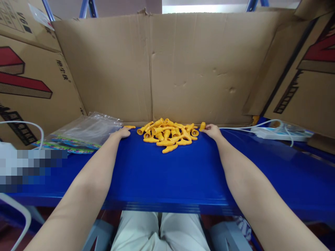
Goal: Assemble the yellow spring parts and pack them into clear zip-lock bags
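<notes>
A pile of yellow plastic pieces (170,132) lies on the blue table near the cardboard at the back. Some are hollow and cone-shaped; others are wavy, handle-like pieces. My left hand (124,132) is left of the pile, its fingers closed at a slim yellow handle-like piece (131,127) that sticks out past them. To the right of the pile, my right hand (213,131) pinches a short yellow cone-shaped piece (202,126) with its fingertips. Part of the left fingers is hidden behind the hand.
Clear plastic bags (89,127) with colourful edges lie on the left of the blue table (167,177). A white power strip (281,133) with cables sits at the right. A tall cardboard sheet (204,69) closes off the back, with printed cartons (28,80) at both sides.
</notes>
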{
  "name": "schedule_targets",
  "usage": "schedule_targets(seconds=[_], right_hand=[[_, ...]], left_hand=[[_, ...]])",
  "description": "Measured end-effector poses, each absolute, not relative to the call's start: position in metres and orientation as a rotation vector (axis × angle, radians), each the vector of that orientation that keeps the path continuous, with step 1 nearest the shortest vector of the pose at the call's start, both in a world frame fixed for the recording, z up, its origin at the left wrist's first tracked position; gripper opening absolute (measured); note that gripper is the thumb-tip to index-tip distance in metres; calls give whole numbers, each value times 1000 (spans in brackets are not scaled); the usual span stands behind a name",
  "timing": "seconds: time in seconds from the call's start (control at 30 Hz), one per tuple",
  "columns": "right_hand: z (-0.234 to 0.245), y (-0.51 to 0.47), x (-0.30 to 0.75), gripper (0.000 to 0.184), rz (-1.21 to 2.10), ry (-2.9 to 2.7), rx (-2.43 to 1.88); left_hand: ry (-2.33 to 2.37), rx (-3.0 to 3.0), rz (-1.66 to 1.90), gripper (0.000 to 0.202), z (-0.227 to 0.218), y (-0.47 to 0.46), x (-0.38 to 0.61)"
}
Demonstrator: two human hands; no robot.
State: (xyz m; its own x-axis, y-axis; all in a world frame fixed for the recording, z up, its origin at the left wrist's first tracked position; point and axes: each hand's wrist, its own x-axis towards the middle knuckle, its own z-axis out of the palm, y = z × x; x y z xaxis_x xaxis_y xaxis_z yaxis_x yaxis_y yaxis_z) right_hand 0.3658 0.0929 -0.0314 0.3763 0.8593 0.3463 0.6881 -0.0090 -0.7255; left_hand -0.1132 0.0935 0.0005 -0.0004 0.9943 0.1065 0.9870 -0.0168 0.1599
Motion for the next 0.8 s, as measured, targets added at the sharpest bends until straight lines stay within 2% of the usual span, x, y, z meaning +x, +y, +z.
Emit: schedule_targets(seconds=[0.4,0.6,0.8], right_hand=[[-27,90,363,39,76,-1568,-2137],[-27,89,361,44,94,-1608,-2210],[-25,87,358,45,66,-1632,-2211]], left_hand=[[2265,2179,539,58,-28,106,-132],[2303,2129,674,55,-27,99,-133],[2357,2089,660,47,-24,95,-130]])
